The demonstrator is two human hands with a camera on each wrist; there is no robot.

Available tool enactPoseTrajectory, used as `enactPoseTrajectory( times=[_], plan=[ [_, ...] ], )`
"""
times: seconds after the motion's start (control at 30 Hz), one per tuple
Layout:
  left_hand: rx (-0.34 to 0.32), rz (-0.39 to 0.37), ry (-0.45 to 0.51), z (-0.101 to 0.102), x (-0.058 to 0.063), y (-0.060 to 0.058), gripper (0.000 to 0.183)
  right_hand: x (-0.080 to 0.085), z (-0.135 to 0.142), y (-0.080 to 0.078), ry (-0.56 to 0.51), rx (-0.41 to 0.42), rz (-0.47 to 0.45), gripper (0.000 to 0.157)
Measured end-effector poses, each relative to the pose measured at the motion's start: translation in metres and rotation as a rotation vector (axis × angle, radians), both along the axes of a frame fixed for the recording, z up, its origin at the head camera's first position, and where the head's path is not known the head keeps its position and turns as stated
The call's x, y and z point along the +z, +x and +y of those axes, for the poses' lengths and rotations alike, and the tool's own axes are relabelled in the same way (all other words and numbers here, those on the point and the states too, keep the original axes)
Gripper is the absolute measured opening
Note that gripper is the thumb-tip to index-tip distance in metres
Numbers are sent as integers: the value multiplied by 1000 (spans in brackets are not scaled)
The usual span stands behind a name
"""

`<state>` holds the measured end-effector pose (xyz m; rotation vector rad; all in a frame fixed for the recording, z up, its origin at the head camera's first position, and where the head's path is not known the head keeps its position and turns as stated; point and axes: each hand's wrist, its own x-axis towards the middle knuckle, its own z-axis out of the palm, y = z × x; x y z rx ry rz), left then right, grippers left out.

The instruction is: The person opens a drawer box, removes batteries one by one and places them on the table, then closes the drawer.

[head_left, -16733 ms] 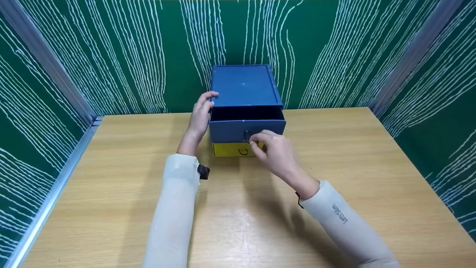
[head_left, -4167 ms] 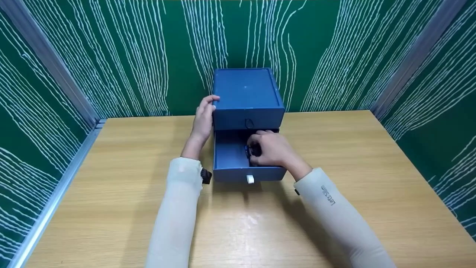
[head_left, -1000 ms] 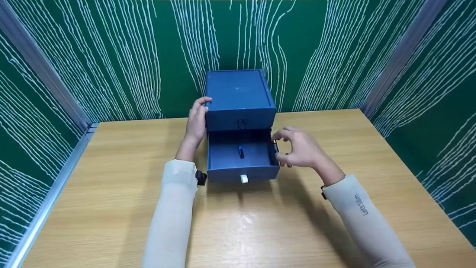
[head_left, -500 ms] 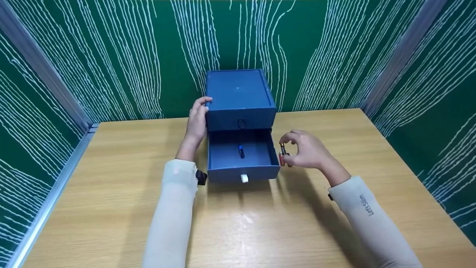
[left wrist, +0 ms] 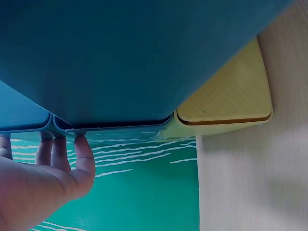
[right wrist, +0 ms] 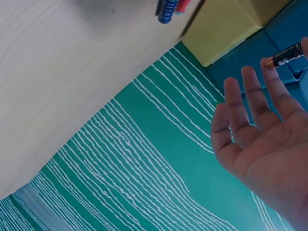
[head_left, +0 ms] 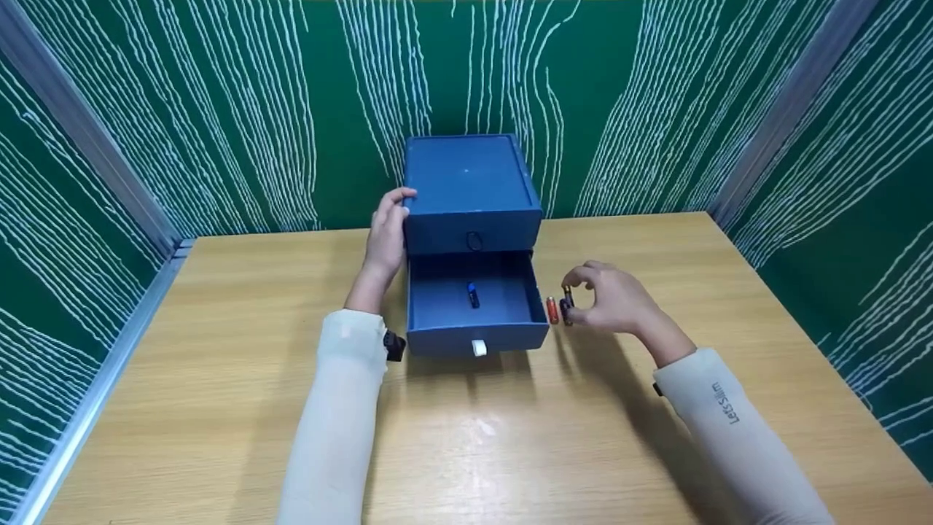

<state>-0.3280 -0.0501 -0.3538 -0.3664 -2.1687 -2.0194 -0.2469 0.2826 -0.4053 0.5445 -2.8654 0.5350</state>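
A blue drawer unit [head_left: 466, 171] stands at the back of the table, its middle drawer [head_left: 441, 340] pulled out. A blue-and-black battery [head_left: 473, 295] lies inside that drawer. My left hand [head_left: 385, 240] rests on the unit's left side, fingertips at the top edge; the left wrist view shows its fingers against the side wall. To the right of the drawer, my right hand [head_left: 616, 302] pinches a black battery with a copper end [right wrist: 285, 56] between thumb and index finger; the other fingers are spread. Below it stand an orange-red battery [head_left: 552, 311] and a dark blue battery [right wrist: 167, 10] on the table.
The closed top drawer has a dark loop pull [head_left: 474, 240]; the open one has a white tab [head_left: 479, 348]. A yellow drawer [left wrist: 231, 91] sits at the bottom. Green walls [head_left: 627, 65] with white lines surround the wooden table [head_left: 240, 379].
Earlier the top drawer was open; later it was closed and the middle one open, with the right hand inside. That hand has since carried the black battery rightward, out past the drawer's side.
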Motion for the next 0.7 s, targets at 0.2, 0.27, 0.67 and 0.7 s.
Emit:
enactPoseTrajectory(
  times=[0.2, 0.27, 0.67, 0.7],
  plan=[
    [15, 14, -7, 0, -6, -4, 32, -9, 4, -2, 11, -33, -39, 40],
    [21, 15, -14, 0, -5, -4, 32, -10, 5, -3, 13, -57, -64, 41],
    [12, 3, -18, 0, -4, -3, 32, -24, 11, -7, 34, -87, -150, 42],
    [12, 4, -21, 0, -4, -3, 32, -25, 12, -7, 35, -80, -143, 41]
  ],
)
